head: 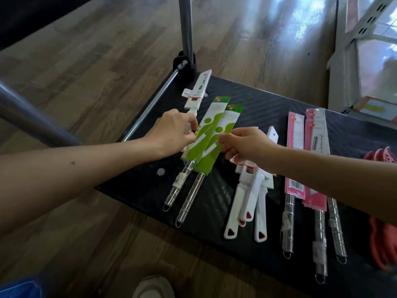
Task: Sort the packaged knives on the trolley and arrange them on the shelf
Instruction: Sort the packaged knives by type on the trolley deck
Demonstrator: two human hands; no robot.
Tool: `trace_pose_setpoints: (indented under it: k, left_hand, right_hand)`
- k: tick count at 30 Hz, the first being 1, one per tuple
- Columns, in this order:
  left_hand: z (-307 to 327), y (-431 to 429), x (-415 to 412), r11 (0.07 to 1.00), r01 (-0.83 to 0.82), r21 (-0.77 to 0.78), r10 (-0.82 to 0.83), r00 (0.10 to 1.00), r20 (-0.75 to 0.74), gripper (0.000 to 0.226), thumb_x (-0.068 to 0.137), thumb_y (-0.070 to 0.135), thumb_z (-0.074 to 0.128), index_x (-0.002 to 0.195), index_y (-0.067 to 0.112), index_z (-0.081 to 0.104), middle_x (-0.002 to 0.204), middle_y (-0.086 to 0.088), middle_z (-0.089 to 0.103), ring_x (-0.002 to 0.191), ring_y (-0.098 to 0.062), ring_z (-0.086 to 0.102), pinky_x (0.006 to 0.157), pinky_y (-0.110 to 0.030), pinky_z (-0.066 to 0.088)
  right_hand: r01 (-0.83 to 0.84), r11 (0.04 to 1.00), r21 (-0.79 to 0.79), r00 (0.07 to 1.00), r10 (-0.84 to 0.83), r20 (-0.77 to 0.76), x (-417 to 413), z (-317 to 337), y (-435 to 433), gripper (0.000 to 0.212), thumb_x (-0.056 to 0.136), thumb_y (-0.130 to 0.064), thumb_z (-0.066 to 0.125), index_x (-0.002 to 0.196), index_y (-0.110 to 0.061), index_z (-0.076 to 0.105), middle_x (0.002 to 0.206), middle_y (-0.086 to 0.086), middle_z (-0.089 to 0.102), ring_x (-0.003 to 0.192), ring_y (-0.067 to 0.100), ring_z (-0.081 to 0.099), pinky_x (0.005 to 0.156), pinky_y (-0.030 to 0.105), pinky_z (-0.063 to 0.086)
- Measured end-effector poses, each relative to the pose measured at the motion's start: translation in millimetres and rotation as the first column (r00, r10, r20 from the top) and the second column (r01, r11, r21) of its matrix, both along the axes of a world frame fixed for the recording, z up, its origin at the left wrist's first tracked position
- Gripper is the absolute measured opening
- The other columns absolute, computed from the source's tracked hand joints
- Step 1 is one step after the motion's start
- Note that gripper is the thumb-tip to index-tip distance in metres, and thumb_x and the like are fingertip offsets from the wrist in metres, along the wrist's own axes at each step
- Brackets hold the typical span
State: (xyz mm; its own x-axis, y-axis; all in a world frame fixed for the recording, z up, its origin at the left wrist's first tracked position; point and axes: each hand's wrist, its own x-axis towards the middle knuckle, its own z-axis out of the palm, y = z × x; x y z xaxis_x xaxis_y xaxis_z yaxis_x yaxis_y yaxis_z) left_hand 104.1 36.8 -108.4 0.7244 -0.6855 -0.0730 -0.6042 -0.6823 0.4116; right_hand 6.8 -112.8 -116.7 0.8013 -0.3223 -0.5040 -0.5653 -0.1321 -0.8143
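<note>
left hand (171,132): fingers curled, pinching the left edge of the green knives (206,155)
right hand (247,145): pinching their right edge
green knives: two packs, overlapping, flat on the trolley (247,100), far-left part, steel handles toward me
white knives (247,203): heap mid-trolley; one more (196,91) at the far-left corner
pink knives (315,168): grouped right of the white heap

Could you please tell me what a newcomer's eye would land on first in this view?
The two green-packaged knives at the centre of the black trolley top stand out first, with the left hand and right hand pinching them from either side. To their right lie white-handled knives and then pink-packaged knives.
</note>
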Motion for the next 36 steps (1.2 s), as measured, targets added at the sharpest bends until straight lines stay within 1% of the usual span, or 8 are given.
trace_pose_setpoints:
  k: [4, 8, 13, 17, 20, 24, 28, 36]
  left_hand:
    - [12.3, -13.2, -22.4, 0.994, 0.047, -0.103, -0.054, 0.996, -0.065, 0.017, 0.083, 0.022, 0.062, 0.1, 0.021, 0.065, 0.091, -0.002, 0.048, 0.08, -0.018, 0.052, 0.078, -0.03, 0.045]
    - [15.5, -23.7, -44.0, 0.985, 0.14, -0.104, -0.151, 0.982, -0.114, 0.019, 0.084, 0.02, 0.06, 0.103, 0.019, 0.063, 0.095, -0.001, 0.048, 0.083, -0.015, 0.049, 0.075, -0.026, 0.04]
    - [16.2, -31.5, -65.6, 0.963, 0.249, -0.104, -0.261, 0.957, -0.127, 0.017, 0.086, 0.025, 0.059, 0.102, 0.02, 0.061, 0.092, 0.001, 0.047, 0.078, -0.01, 0.043, 0.071, -0.02, 0.033]
    - [14.3, -35.2, -76.5, 0.947, 0.299, -0.113, -0.315, 0.934, -0.167, 0.022, 0.086, 0.027, 0.058, 0.108, 0.025, 0.058, 0.091, 0.001, 0.046, 0.072, -0.005, 0.045, 0.073, -0.02, 0.038]
    - [13.5, -36.7, -80.2, 0.931, 0.338, -0.136, -0.358, 0.918, -0.172, 0.026, 0.087, 0.027, 0.058, 0.113, 0.025, 0.054, 0.089, 0.001, 0.052, 0.069, 0.001, 0.045, 0.068, -0.018, 0.042]
    - [11.4, -42.7, -85.2, 0.922, 0.356, -0.15, -0.379, 0.908, -0.177, 0.013, 0.087, 0.029, 0.058, 0.096, 0.02, 0.054, 0.087, 0.006, 0.056, 0.064, 0.004, 0.048, 0.062, -0.011, 0.04]
    - [9.1, -49.6, -86.0, 0.923, 0.369, -0.113, -0.383, 0.911, -0.154, 0.01, 0.086, 0.029, 0.057, 0.082, 0.019, 0.056, 0.075, 0.013, 0.055, 0.064, 0.003, 0.05, 0.06, -0.011, 0.039]
    - [6.6, -49.3, -82.7, 0.937, 0.347, -0.048, -0.35, 0.922, -0.168, 0.007, 0.087, 0.028, 0.056, 0.084, 0.021, 0.058, 0.078, 0.012, 0.058, 0.073, -0.009, 0.058, 0.073, -0.032, 0.052]
  right_hand:
    - [0.118, 0.993, 0.022, 0.99, -0.119, 0.069, 1.9, 4.4, -8.3, 0.022, 0.09, -0.034, 0.057, 0.09, -0.013, 0.064, 0.088, 0.005, 0.065, 0.061, 0.009, 0.057, 0.053, 0.019, 0.046]
    - [0.197, 0.979, 0.059, 0.977, -0.202, 0.076, 1.6, 9.5, -16.8, 0.029, 0.09, -0.04, 0.054, 0.097, -0.014, 0.064, 0.093, 0.004, 0.067, 0.071, 0.011, 0.059, 0.061, 0.023, 0.048]
    - [0.246, 0.967, 0.065, 0.965, -0.251, 0.071, -8.5, 6.6, -24.0, 0.022, 0.091, -0.032, 0.056, 0.092, -0.011, 0.064, 0.079, 0.003, 0.063, 0.066, 0.013, 0.058, 0.064, 0.026, 0.051]
    - [0.264, 0.963, 0.045, 0.964, -0.266, 0.025, -21.1, 5.9, -31.2, 0.021, 0.09, -0.026, 0.058, 0.085, -0.007, 0.063, 0.074, 0.007, 0.061, 0.07, 0.021, 0.059, 0.084, 0.041, 0.053]
    - [0.281, 0.955, 0.091, 0.959, -0.284, 0.021, -33.6, 6.2, -35.7, 0.021, 0.091, -0.022, 0.057, 0.083, -0.003, 0.062, 0.069, 0.009, 0.059, 0.063, 0.017, 0.057, 0.074, 0.032, 0.053]
    - [0.301, 0.949, 0.094, 0.953, -0.301, -0.013, -49.8, 7.3, -44.1, 0.024, 0.091, -0.019, 0.057, 0.096, 0.003, 0.062, 0.076, 0.011, 0.059, 0.061, 0.015, 0.057, 0.06, 0.022, 0.052]
    - [0.3, 0.95, 0.089, 0.954, -0.299, -0.027, -63.1, 5.7, -49.0, 0.018, 0.09, -0.018, 0.058, 0.089, -0.001, 0.063, 0.074, 0.009, 0.061, 0.059, 0.013, 0.058, 0.054, 0.02, 0.049]
    - [0.163, 0.986, 0.028, 0.98, -0.158, -0.123, -76.7, 1.5, -48.9, 0.022, 0.089, -0.022, 0.06, 0.092, 0.0, 0.063, 0.074, 0.009, 0.066, 0.056, 0.013, 0.062, 0.052, 0.02, 0.052]
